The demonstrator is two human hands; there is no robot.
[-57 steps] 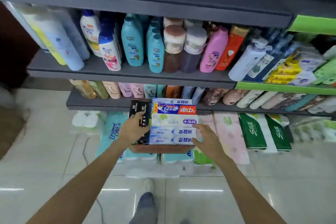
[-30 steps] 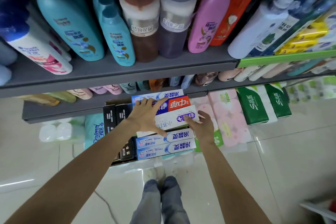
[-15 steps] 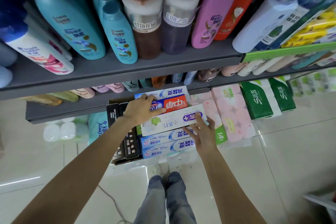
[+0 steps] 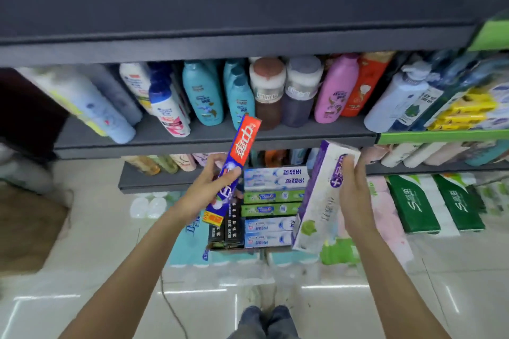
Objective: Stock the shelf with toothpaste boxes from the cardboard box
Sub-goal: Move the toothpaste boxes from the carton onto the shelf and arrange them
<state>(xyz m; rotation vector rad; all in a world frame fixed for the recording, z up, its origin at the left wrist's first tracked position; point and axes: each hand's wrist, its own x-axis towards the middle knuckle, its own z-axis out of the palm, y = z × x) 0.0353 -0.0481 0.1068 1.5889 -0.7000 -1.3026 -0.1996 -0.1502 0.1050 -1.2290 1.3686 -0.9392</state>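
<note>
Left hand [image 4: 205,190] grips a blue-and-red toothpaste box [image 4: 237,164]; right hand [image 4: 354,190] holds a white-and-purple one [image 4: 321,201] at three o'clock — both tilted above the open cardboard box [image 4: 264,209]. Either could slip from its loose one-handed hold.

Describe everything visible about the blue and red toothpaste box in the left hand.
The blue and red toothpaste box is a long, slim carton, apparently glossy card, with a red upper panel bearing large white characters, a blue lower body and a yellow patch at its bottom end. It stands nearly upright, tilted right, gripped at mid-length by the left hand, in front of the shelves.
</note>
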